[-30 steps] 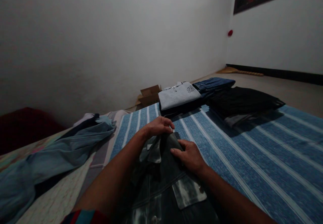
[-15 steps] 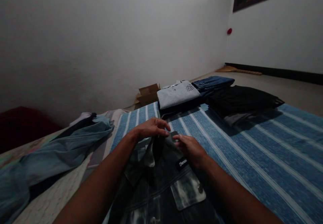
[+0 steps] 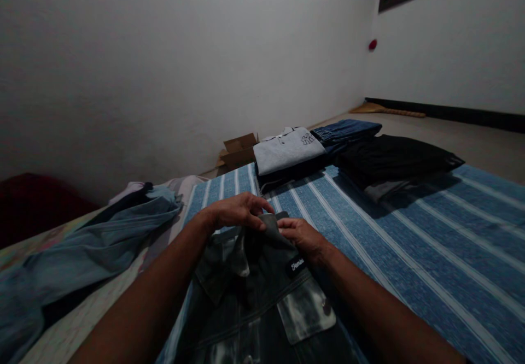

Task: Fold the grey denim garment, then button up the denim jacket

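Observation:
A dark washed denim jacket (image 3: 262,293) lies in front of me on a blue striped cloth (image 3: 385,254). It has a black label with white letters, a pale pocket flap with a metal button, and a collar (image 3: 273,230) at its far end. My left hand (image 3: 241,211) pinches the collar between thumb and fingers from the left. On the right side of the collar, my right hand (image 3: 303,235) has its fingers closed on the fabric. The jacket's lower part runs out of view at the bottom.
Folded clothes lie beyond the jacket: a grey shirt (image 3: 289,151), blue jeans (image 3: 348,131) and a black garment (image 3: 397,159). Loose light-blue denim (image 3: 98,254) spreads at the left. A cardboard box (image 3: 238,151) stands by the wall; a broom (image 3: 385,110) lies farther right.
My left hand has moved slightly left and now pinches the collar, whose edge is raised between my hands. My right hand's fingers have closed in on the collar's right side.

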Action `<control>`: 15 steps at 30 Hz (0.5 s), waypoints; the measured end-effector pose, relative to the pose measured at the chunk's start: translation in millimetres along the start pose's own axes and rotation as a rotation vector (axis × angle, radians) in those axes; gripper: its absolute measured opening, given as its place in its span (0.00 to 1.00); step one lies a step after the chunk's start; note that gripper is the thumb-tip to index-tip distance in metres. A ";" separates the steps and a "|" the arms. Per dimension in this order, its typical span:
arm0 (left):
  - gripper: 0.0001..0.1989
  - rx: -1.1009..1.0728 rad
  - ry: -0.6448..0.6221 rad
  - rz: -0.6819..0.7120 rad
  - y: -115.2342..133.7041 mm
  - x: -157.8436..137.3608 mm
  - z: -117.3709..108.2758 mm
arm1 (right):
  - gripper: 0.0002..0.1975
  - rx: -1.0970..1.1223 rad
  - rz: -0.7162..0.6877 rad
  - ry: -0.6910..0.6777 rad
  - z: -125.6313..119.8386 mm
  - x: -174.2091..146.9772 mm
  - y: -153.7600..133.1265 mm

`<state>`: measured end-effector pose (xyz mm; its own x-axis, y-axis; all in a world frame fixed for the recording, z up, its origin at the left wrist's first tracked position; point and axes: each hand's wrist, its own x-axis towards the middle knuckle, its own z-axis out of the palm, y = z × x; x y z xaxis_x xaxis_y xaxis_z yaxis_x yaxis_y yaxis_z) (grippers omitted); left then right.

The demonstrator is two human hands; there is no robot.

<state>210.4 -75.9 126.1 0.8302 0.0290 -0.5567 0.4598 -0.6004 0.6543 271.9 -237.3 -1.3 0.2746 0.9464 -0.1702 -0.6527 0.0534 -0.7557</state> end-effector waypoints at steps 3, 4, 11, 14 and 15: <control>0.27 -0.057 -0.021 -0.001 -0.4 -2.3 0.4 | 0.11 -0.057 -0.007 0.010 -0.7 4.3 0.4; 0.27 -0.079 -0.033 -0.004 -0.4 -3.3 0.5 | 0.09 -0.073 -0.011 0.017 -0.6 5.8 0.3; 0.25 -0.202 -0.048 -0.008 -2.6 -5.4 -2.8 | 0.05 -0.191 -0.033 0.084 2.5 17.7 -0.5; 0.25 -0.208 -0.052 0.001 -1.9 -1.5 -5.1 | 0.07 -0.197 -0.004 0.065 5.8 18.9 -0.9; 0.25 -0.205 -0.059 0.004 -1.1 -0.2 -5.6 | 0.07 -0.191 0.006 0.062 7.1 18.1 -1.0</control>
<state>211.5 -70.8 128.4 0.8147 -0.0237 -0.5794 0.5163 -0.4253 0.7434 272.5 -218.0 0.9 0.3181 0.9246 -0.2096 -0.5104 -0.0194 -0.8597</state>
